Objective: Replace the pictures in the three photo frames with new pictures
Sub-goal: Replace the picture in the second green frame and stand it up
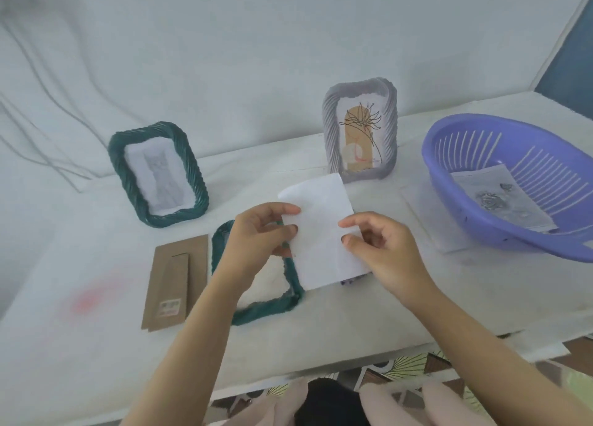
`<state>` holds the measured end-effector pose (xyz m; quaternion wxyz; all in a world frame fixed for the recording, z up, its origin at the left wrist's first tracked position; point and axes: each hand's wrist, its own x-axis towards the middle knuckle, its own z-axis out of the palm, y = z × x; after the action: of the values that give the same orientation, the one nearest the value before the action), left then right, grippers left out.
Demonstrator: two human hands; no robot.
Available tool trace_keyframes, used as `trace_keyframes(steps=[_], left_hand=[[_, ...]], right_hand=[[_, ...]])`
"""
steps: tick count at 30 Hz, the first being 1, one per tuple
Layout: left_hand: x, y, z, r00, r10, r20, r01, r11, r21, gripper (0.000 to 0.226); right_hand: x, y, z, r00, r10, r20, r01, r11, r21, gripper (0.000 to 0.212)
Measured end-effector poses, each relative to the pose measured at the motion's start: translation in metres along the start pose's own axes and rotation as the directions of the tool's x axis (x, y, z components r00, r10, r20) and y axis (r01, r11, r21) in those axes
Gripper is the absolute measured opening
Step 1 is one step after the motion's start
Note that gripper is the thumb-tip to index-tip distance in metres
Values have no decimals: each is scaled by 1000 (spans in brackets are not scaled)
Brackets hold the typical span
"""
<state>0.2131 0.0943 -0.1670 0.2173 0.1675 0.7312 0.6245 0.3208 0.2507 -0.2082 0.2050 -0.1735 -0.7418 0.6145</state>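
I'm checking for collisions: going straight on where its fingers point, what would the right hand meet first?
Probably the left hand, just across the paper that both pinch; depth unclear.

Purple basket right; left perhaps open.

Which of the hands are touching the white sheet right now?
Touching, both. The head view shows the left hand pinching the white sheet at its left edge and the right hand pinching its right edge, fingertips pressed on the paper.
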Motion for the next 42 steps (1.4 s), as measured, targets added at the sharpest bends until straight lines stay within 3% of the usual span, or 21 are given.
trace_keyframes(steps=[4,9,17,24,27,31,35,42], left_hand=[[-7,-13,-35,988,-17,-151,36,992,119,22],[-12,-31,-68,957,-26,-288,111,952,285,17],[-12,-51,-82,965,31,-260,112,849,517,18],[-13,-60,-83,968,159,-195,42,661,749,23],[-16,-64,-84,962,203,-181,6,649,761,26],[-19,-73,-85,970,124,-209,57,723,688,36],[-19,-76,-85,967,140,-214,41,741,671,38],[-16,-79,-85,964,191,-183,6,675,738,39]], right_hand=[[3,0,39,998,46,-37,-50,992,-113,16],[5,9,73,999,12,42,0,960,-279,13],[4,14,92,992,-24,122,82,862,-501,12],[4,16,95,985,-49,165,137,803,-580,24],[5,13,96,985,-49,166,140,789,-598,28],[6,10,96,985,-35,167,130,791,-598,32],[7,9,98,985,-40,168,134,786,-603,33],[9,12,101,988,-37,153,121,801,-586,32]])
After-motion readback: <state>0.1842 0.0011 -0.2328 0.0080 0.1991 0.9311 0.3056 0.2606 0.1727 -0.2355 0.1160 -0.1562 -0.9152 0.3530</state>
